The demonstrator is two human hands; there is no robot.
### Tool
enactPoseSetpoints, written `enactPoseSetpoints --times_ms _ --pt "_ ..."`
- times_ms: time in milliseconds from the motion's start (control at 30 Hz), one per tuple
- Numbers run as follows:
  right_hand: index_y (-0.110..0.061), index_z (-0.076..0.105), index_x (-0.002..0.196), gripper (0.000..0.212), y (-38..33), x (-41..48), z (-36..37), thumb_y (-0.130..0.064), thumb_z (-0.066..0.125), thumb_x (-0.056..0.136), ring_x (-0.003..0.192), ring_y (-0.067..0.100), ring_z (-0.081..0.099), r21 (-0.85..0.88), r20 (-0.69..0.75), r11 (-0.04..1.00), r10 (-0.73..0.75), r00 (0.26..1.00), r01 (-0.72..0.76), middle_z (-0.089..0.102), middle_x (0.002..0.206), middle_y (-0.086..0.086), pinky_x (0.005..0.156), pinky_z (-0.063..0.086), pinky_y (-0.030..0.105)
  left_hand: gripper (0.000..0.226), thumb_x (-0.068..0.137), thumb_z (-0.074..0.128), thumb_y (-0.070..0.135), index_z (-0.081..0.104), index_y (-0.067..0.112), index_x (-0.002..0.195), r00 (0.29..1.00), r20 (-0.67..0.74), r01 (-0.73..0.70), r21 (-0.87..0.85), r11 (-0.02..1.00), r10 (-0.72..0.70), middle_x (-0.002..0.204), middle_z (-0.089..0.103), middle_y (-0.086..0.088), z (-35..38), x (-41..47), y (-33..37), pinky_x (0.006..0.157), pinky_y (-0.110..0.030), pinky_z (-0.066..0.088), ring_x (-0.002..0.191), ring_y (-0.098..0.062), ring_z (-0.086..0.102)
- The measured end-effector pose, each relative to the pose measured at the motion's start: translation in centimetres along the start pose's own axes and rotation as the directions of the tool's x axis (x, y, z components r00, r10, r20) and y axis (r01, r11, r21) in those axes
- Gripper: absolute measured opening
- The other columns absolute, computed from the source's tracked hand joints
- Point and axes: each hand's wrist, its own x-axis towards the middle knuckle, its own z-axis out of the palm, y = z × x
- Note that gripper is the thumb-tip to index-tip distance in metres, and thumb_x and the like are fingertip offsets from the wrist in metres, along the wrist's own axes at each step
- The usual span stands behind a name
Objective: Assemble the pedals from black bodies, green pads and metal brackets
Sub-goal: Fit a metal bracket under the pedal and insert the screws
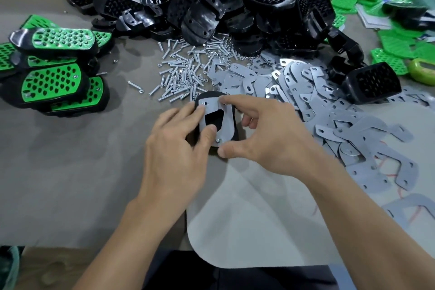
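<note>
A black pedal body [235, 133] lies underside up at the table's middle, with a grey metal bracket [227, 126] laid flat on it. My left hand [181, 134] holds the body's left side, thumb pressing on the bracket. From the right, my right hand [263, 132] grips the same pedal, its index finger at the bracket's far edge and its thumb at the near end beside a small screw head [217, 141].
A heap of black bodies [235, 7] fills the back. Loose screws and nuts [186, 68] lie behind my hands. Grey brackets [329, 110] spread to the right. Finished green-padded pedals [54, 70] are stacked at left. Green pads [395, 37] lie far right.
</note>
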Motion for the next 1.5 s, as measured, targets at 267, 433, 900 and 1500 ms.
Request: enactPoseSetpoints --times_ms 267,433,900,1500 --pt "-0.049 0.047 0.144 0.092 -0.2 -0.1 0.0 -0.049 0.09 0.062 0.092 -0.014 0.055 -0.018 0.021 1.0 -0.014 1.0 0.014 0.067 0.084 -0.014 0.077 0.038 -0.002 0.05 0.098 0.054 0.034 0.067 -0.001 0.132 0.975 0.068 -0.214 0.059 0.975 0.21 0.146 0.059 -0.012 -0.1 0.3 -0.9 0.117 -0.015 0.026 0.137 -0.019 0.045" --pt "-0.055 0.064 0.121 0.055 -1.5 2.4 -3.5 -0.034 0.084 0.074 0.074 -0.013 0.064 -0.067 0.179 0.997 -0.012 0.984 0.024 0.073 0.101 -0.026 0.064 0.044 0.001 0.043 0.093 0.062 0.026 0.072 -0.003 0.122 0.951 0.17 -0.287 0.18 0.941 0.258 0.137 0.067 -0.012 -0.9 1.1 -0.6 0.109 -0.038 0.042 0.128 -0.02 0.046" --pt "-0.008 0.067 0.091 0.009 -4.7 15.1 0.8 -0.015 0.071 0.085 0.074 0.028 0.062 -0.594 0.066 0.786 -0.169 0.983 0.174 0.06 0.077 0.008 0.065 0.055 0.037 0.053 0.094 0.053 0.036 0.064 0.011 0.139 0.969 0.229 -0.148 0.216 0.965 0.097 0.146 0.061 -0.005 -1.9 0.2 0.4 0.099 -0.048 0.049 0.127 -0.03 0.055" --pt "-0.029 0.08 0.074 0.014 -3.2 5.9 -4.0 -0.016 0.077 0.078 0.056 -0.005 0.067 -0.148 -0.019 0.975 -0.168 0.986 0.163 0.069 0.06 -0.021 0.058 0.05 0.007 0.033 0.096 0.06 0.025 0.072 0.002 0.116 0.905 0.328 -0.409 0.49 0.77 0.272 0.135 0.064 -0.011 -2.6 1.0 1.2 0.089 -0.04 0.033 0.117 -0.035 0.057"
